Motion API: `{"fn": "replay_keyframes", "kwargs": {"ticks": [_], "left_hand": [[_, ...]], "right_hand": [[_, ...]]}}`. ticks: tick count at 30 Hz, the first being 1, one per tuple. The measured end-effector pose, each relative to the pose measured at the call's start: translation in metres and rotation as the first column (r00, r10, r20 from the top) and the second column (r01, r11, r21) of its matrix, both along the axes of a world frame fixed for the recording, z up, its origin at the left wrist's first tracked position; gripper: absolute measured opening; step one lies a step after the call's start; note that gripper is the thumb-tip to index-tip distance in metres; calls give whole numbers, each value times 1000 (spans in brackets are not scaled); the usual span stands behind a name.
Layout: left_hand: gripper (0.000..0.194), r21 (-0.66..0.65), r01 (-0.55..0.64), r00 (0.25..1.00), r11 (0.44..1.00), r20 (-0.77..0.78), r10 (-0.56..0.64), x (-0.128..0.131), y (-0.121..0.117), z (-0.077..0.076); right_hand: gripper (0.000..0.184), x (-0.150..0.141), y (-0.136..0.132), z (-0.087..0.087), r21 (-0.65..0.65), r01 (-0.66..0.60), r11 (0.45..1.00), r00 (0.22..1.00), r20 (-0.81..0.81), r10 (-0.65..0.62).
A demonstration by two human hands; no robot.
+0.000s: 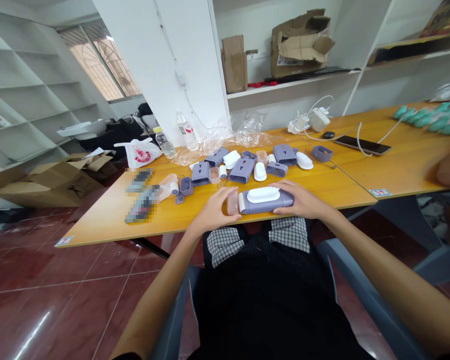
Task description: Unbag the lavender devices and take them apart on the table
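Observation:
Near the table's front edge, a purple-grey cleaning brush (264, 206) lies on its side lengthwise, with an oval pad of white bristles (263, 194) facing up. My right hand (298, 200) is closed around the brush's right end. A clear pinkish cap (233, 202) is gripped between the thumb and fingers of my left hand (215, 210). The cap is right beside the pale roller end (242, 203) of the brush; whether they touch I cannot tell. Behind them lie several purple-grey housings (242, 170), white bristle pads (260, 171) and a small purple-grey cup (186, 186).
Crumpled clear plastic (219, 137) and bottles (187, 132) stand along the wall. A phone-like black tablet (363, 145) with a white cable lies on the right table (363, 175), near several green objects (435, 120). Another person's arm shows at the right edge.

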State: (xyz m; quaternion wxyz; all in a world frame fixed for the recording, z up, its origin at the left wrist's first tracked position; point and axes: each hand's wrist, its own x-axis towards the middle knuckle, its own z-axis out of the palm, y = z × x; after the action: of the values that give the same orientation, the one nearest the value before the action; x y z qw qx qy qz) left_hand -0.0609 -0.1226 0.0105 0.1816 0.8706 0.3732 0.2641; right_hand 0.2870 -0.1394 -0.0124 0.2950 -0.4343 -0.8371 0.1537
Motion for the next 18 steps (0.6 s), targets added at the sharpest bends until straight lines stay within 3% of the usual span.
{"fn": "replay_keyframes", "kwargs": {"ticks": [6, 12, 18], "left_hand": [[75, 74, -45, 997, 996, 60, 40, -11, -5, 8], [45, 117, -141, 987, 983, 95, 130, -57, 7, 16], [30, 117, -260, 965, 958, 59, 255, -88, 23, 5]], "right_hand": [[72, -3, -2, 3, -8, 6, 1000, 1000, 11, -6], [71, -4, -2, 2, 1, 17, 1000, 1000, 3, -17], [72, -4, 0, -5, 10, 34, 999, 999, -30, -33]]}}
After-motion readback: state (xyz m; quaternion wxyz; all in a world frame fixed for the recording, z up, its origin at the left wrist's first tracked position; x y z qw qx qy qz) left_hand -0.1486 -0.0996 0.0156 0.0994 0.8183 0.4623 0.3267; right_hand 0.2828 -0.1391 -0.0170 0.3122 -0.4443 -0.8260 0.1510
